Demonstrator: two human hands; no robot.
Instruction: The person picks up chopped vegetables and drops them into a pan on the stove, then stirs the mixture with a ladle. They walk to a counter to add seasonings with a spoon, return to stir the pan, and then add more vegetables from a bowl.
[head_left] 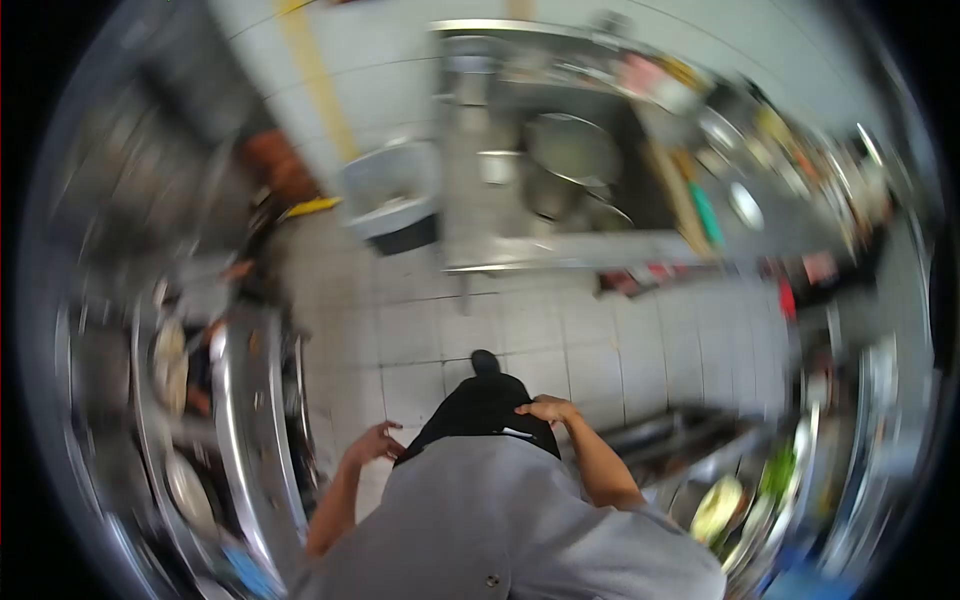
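My left hand [375, 443] hangs beside my left hip, its fingers apart and holding nothing that I can see. It is nearest to the side of my black trousers [478, 405]. My right hand [548, 408] lies against the front of the trousers on the right, its fingers stretched across the cloth. A small white strip [517, 433] shows on the dark cloth just below that hand. My grey shirt [470, 510] fills the lower middle, and one dark shoe [485, 362] shows ahead on the tiles.
Ahead stands a metal sink [600, 247] with a large pot [572, 150] and a white cup [496, 167]. A grey bin [390, 185] is left of it. Metal counters [232, 400] line the left. Cluttered dishes and a yellow-green food item [716, 510] are on the right. The edges are blurred.
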